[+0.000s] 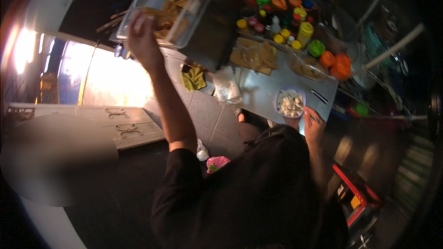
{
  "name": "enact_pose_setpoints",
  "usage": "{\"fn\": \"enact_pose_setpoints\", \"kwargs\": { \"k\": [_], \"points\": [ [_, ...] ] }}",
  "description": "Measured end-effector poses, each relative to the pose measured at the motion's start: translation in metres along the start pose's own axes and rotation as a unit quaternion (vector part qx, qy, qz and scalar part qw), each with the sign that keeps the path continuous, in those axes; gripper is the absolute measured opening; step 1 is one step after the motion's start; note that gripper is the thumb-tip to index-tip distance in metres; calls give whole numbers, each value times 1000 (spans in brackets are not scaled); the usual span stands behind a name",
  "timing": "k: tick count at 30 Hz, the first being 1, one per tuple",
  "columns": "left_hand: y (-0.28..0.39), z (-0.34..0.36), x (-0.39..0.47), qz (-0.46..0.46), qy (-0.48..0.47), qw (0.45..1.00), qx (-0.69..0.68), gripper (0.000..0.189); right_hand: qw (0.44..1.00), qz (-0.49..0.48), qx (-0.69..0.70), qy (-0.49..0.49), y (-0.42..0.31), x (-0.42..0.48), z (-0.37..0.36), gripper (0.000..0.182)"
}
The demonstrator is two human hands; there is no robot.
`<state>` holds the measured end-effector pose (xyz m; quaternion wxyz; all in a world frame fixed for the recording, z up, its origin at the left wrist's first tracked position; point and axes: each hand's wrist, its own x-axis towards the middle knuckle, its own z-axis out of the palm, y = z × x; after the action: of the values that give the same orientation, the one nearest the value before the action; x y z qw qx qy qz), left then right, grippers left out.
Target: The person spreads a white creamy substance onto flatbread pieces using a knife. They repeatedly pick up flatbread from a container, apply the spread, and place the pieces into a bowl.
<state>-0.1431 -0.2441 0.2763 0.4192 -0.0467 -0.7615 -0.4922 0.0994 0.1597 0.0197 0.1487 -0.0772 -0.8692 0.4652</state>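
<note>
My left hand [142,39] is raised at the near side of a clear plastic bin [183,31]. It overlaps the bin's rim, and motion blur hides whether the fingers hold anything. Brown paper-like bags or wrappers [170,8] lie inside the bin. On the right, my right hand [314,126] is at the edge of a pale bowl [277,101], its fingers closed on a thin utensil [300,105] whose tip reaches the food. Chunky whitish food [291,105] fills the bowl, which stands on a metal table [256,84].
Several sauce bottles [305,31] and lidded jars crowd the table's back. Bagged brown food or wrappers [254,55], a clear plastic bag [226,84] and a dark-handled utensil [319,97] lie nearer. A yellow cloth [193,77] hangs left; a red-edged rack [351,186] stands at right.
</note>
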Motion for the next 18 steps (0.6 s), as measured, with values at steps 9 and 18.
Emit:
{"fn": "enact_pose_setpoints", "kwargs": {
  "k": [9,18],
  "points": [
    [7,57,-115,61,-22,997,35,20,991,93,84,46,-6,-6,5,19],
    [-157,164,-243,30,-396,912,106,20,916,275,279,82,21,-13,15,27]
  ]
}}
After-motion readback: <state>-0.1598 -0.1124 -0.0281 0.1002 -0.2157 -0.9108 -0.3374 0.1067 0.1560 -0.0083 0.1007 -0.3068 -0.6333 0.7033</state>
